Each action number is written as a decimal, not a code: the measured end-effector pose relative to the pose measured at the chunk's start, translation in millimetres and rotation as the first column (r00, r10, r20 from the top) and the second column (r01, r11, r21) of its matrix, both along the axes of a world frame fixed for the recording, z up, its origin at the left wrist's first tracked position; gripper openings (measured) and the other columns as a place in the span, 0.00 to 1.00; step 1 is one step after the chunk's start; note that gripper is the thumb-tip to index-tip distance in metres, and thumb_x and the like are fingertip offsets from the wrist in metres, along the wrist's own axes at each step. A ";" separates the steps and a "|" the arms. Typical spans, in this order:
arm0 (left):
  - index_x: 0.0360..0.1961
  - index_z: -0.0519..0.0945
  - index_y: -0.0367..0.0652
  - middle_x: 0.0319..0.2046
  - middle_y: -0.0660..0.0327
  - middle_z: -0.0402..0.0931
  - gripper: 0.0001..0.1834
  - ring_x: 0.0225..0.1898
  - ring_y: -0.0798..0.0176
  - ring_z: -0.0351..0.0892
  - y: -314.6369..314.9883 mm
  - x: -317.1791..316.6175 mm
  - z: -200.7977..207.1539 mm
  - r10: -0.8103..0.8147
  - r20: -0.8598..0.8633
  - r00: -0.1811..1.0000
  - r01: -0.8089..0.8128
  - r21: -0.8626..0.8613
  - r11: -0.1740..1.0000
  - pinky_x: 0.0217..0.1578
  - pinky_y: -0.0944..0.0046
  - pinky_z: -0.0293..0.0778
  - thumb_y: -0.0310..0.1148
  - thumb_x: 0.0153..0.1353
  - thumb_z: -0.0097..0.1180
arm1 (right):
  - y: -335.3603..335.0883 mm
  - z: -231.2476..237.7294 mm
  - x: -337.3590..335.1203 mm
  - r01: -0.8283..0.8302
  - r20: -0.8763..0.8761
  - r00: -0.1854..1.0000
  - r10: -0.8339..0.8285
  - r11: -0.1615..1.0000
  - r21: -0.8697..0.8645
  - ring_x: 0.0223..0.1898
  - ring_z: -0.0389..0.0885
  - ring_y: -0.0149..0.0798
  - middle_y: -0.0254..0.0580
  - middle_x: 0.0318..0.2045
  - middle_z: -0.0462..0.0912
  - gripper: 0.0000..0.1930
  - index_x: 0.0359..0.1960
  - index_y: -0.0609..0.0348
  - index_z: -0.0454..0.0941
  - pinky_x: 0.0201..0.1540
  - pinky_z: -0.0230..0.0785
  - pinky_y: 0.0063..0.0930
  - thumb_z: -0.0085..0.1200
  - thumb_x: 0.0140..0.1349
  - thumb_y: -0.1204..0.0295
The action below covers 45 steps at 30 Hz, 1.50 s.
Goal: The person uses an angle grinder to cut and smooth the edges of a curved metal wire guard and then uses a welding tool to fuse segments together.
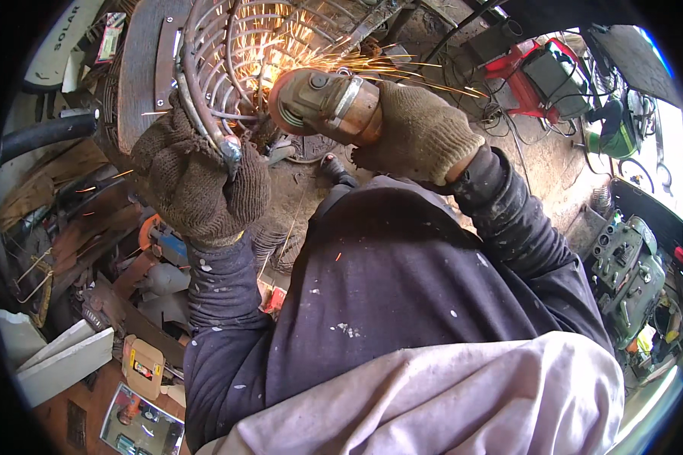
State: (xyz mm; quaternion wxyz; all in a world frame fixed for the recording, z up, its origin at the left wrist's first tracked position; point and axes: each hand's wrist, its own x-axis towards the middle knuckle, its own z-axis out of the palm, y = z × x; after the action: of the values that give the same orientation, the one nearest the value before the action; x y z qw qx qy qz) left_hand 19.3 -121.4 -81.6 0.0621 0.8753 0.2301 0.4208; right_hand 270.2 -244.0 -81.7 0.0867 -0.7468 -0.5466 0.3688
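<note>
An angle grinder (pixel 328 102) is gripped in my gloved right hand (pixel 421 133), its disc end against or very near a round metal cage (pixel 231 57) of curved bars. Orange sparks (pixel 296 38) spray up and to the right from there. My gloved left hand (pixel 205 171) closes round the thick bent metal tube (pixel 192 98) at the cage's near left rim, close to a silvery weld (pixel 231 148). Both hands wear brown knitted gloves. The exact cutting or grinding point is partly hidden behind the grinder's head.
A wooden board (pixel 140 72) stands beside the cage. Scrap metal and wood pieces (pixel 68 212) lie heaped at left, above white slabs (pixel 68 364). At right are a red plastic chair (pixel 520 80), loose cables (pixel 497 114) and a greenish machine (pixel 630 273).
</note>
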 end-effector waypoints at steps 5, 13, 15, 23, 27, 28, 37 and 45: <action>0.34 0.82 0.46 0.38 0.51 0.82 0.10 0.43 0.42 0.79 -2.9 1.4 11.7 0.078 -0.112 0.991 -0.082 -0.030 0.996 0.44 0.45 0.74 0.38 0.58 0.69 | -0.9 13.8 3.9 -0.029 0.053 0.998 0.036 0.992 -0.126 0.46 0.88 0.57 0.55 0.40 0.88 0.31 0.51 0.59 0.81 0.49 0.81 0.47 0.75 0.46 0.58; 0.32 0.82 0.40 0.29 0.55 0.82 0.13 0.35 0.44 0.81 -3.8 -22.3 -6.9 0.203 -0.191 0.960 -0.189 0.091 0.978 0.51 0.42 0.75 0.38 0.56 0.70 | 2.2 17.7 7.8 -0.040 -0.044 0.998 0.036 0.994 -0.101 0.47 0.88 0.57 0.55 0.41 0.88 0.32 0.51 0.60 0.82 0.51 0.80 0.46 0.75 0.45 0.57; 0.33 0.82 0.39 0.28 0.56 0.82 0.14 0.34 0.44 0.82 -6.6 -25.7 -10.0 0.229 -0.205 0.952 -0.208 0.119 0.971 0.52 0.41 0.76 0.38 0.56 0.70 | 5.8 15.7 5.9 -0.060 -0.045 0.997 0.055 0.991 -0.118 0.47 0.88 0.57 0.55 0.41 0.88 0.32 0.51 0.59 0.82 0.51 0.80 0.46 0.75 0.45 0.57; 0.53 0.78 0.36 0.41 0.62 0.80 0.21 0.37 0.65 0.81 -22.2 -43.2 -32.8 0.388 0.408 0.826 0.230 -0.874 0.429 0.45 0.59 0.82 0.22 0.57 0.64 | 7.4 18.5 8.7 -0.156 -0.015 0.988 0.156 0.987 -0.034 0.46 0.88 0.59 0.55 0.39 0.88 0.32 0.51 0.60 0.81 0.49 0.81 0.47 0.75 0.44 0.57; 0.52 0.76 0.38 0.39 0.61 0.79 0.22 0.36 0.66 0.80 -15.9 -49.0 -40.6 0.285 0.184 0.941 -0.060 -0.737 0.673 0.41 0.63 0.83 0.20 0.55 0.64 | 7.6 26.2 0.8 -0.084 0.004 0.996 0.084 0.994 -0.073 0.45 0.87 0.60 0.56 0.38 0.87 0.32 0.49 0.63 0.81 0.49 0.80 0.48 0.75 0.44 0.57; 0.50 0.77 0.38 0.39 0.61 0.80 0.20 0.36 0.67 0.80 -15.1 -45.7 -34.0 0.197 0.144 0.970 -0.058 -0.649 0.759 0.40 0.64 0.84 0.20 0.55 0.64 | 4.7 22.6 3.2 -0.078 0.005 0.997 0.078 0.994 -0.075 0.46 0.87 0.60 0.57 0.38 0.87 0.32 0.48 0.64 0.81 0.48 0.80 0.48 0.75 0.44 0.57; 0.47 0.79 0.35 0.39 0.57 0.82 0.15 0.39 0.63 0.83 -23.5 -37.2 -26.4 0.068 0.021 0.997 -0.059 -0.286 0.956 0.43 0.61 0.84 0.21 0.58 0.64 | -35.0 9.1 27.1 0.054 -0.066 0.996 -0.060 0.995 -0.080 0.46 0.88 0.57 0.58 0.41 0.88 0.32 0.54 0.62 0.80 0.49 0.80 0.44 0.73 0.48 0.61; 0.46 0.81 0.38 0.36 0.54 0.83 0.15 0.39 0.53 0.84 -13.9 -40.0 -19.0 0.262 -0.169 0.950 -0.235 0.162 0.958 0.46 0.56 0.78 0.28 0.60 0.71 | -82.4 -7.0 40.8 0.248 -0.173 0.949 -0.264 0.963 -0.105 0.44 0.89 0.48 0.49 0.42 0.89 0.33 0.54 0.57 0.81 0.49 0.79 0.40 0.74 0.42 0.63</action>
State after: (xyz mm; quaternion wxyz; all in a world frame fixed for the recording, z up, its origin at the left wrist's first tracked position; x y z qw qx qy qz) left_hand -20.7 -135.3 -100.6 -0.0749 0.8774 0.3136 0.3552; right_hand 311.0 -326.4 -88.7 0.1535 -0.7768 -0.4191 0.4443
